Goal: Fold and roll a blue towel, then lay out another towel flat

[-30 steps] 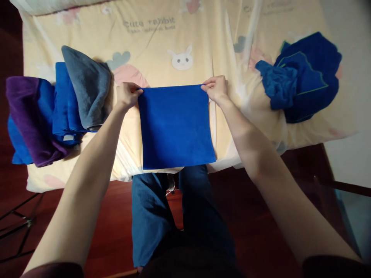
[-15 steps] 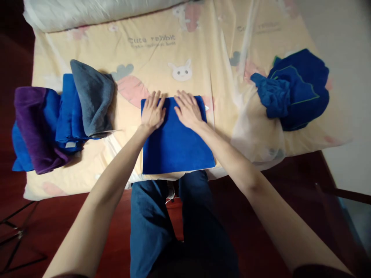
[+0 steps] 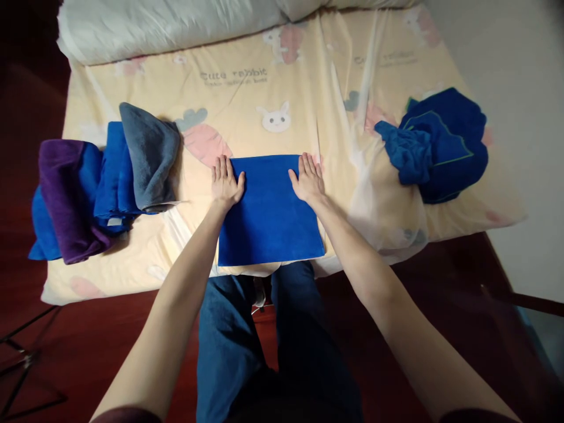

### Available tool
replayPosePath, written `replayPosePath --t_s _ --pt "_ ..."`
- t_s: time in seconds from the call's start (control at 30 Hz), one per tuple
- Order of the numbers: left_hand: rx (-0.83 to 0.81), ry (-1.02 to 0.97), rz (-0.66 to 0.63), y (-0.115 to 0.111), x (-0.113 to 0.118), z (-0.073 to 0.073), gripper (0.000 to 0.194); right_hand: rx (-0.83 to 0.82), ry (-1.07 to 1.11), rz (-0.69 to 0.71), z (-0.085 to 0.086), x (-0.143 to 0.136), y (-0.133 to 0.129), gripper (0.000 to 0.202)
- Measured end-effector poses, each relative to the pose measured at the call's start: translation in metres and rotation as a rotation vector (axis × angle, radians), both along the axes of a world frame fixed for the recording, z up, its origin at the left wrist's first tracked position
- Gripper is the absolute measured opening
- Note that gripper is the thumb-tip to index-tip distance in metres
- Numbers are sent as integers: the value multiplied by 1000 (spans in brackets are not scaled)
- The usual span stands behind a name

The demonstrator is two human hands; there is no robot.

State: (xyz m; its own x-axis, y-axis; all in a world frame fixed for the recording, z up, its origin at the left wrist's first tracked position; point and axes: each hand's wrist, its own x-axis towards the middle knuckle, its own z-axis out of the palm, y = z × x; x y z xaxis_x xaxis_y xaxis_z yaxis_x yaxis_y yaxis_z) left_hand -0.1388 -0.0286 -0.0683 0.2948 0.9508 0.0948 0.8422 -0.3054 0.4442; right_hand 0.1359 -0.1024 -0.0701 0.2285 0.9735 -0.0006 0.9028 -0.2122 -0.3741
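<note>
A flat blue cloth (image 3: pixel 269 217), roughly square, lies near the front edge of the bed, just before my knees. My left hand (image 3: pixel 226 181) rests flat over its upper left edge, fingers stretched out and pointing away from me. On the upper right edge lies my right hand (image 3: pixel 308 177), palm down with the fingers extended. Neither hand grips anything.
Folded cloths lie at the left: a purple one (image 3: pixel 66 200), a blue one (image 3: pixel 115 182) and a grey one (image 3: pixel 152 155). A crumpled dark blue cloth (image 3: pixel 460 141) is at the right. A pale rolled quilt (image 3: pixel 176 26) spans the back of the patterned bed sheet (image 3: pixel 247 111).
My hands have moved apart, from the upper middle of the blue cloth out to its left and right edges. The view has shifted slightly.
</note>
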Motion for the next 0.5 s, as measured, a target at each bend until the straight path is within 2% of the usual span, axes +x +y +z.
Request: replayPosePath --t_s 0.1,0.2,0.27,0.33,0.4,0.5 --pt "56 -11 -46 -15 2 10 82 99 -22 13 12 -18 -3 73" --pt "78 0 -185 -43 12 16 75 142 -33 160 24 -58 -17 73" --pt "58 21 -247 -64 19 15 72 117 -16 258 26 -87 -34 69" --pt "33 43 -251 -84 21 13 69 87 10 294 23 -107 -51 64" --pt "25 50 -218 -98 18 11 69 72 27 272 18 -111 -66 63" --pt "41 41 -178 -109 1 9 69 77 19 219 12 -90 -81 68"
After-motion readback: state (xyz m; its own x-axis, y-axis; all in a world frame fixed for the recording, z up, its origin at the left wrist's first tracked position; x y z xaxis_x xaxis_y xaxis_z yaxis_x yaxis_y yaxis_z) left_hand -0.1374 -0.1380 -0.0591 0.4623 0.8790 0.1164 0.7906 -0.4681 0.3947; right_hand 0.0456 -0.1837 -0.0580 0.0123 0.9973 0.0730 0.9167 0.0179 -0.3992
